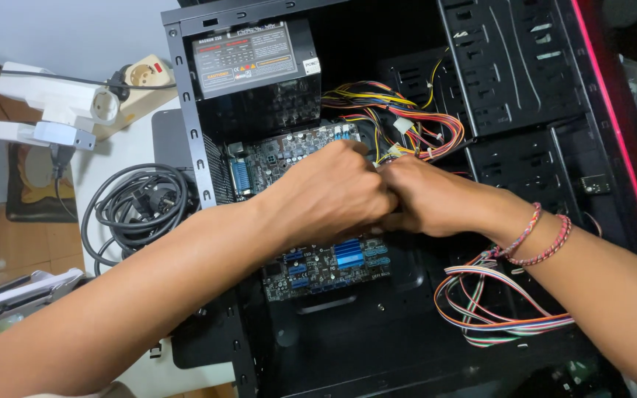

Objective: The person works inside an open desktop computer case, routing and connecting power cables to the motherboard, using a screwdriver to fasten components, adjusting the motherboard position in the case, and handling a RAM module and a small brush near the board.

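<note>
Both my hands are inside an open black computer case that lies on its side. My left hand is curled into a fist over the middle of the green motherboard. My right hand, with beaded bracelets on its wrist, presses against the left one, fingers bent. Whatever the fingers grip is hidden beneath them. A blue heatsink shows just below the hands.
A power supply sits at the case's upper left, with a bundle of coloured wires beside it. A striped ribbon of wires loops at lower right. Left of the case lie a coiled black cable and a power strip.
</note>
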